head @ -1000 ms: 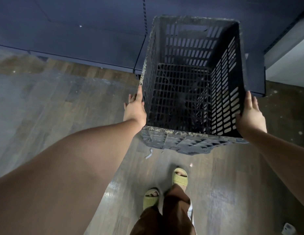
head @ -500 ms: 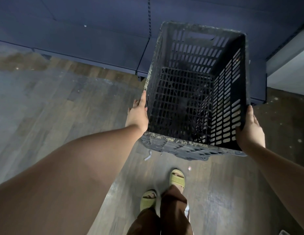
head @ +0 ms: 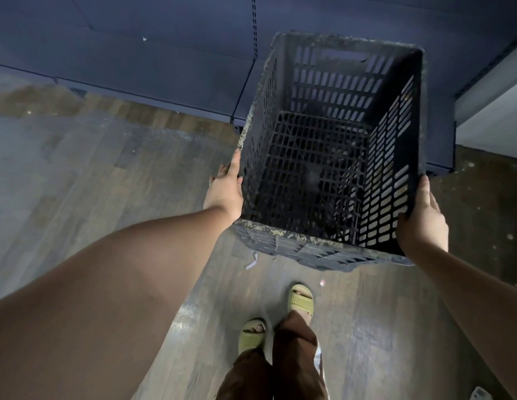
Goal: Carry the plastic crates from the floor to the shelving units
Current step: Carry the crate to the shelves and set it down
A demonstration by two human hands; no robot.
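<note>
My head view: dim, bluish cast, glare patch on floor (head: 191, 316), wide-angle bending at edges, soft focus throughout.

A person is holding a black slatted plastic crate (head: 332, 145) off the wooden floor (head: 93, 174), its open top facing the camera and its rim speckled with pale grime. The left hand (head: 224, 192) is pressing flat against the crate's left wall, fingers (head: 233, 168) lying straight along it. The right hand (head: 423, 219) is gripping the near right corner, its thumb lying along the edge. The crate is hanging in front of the low dark blue shelving unit (head: 153, 62). Below, the person's feet are standing in green slide sandals (head: 301, 300) under brown trousers (head: 292, 362). A small pale scrap (head: 252, 261) is lying on the floor under the crate's near edge.
</note>
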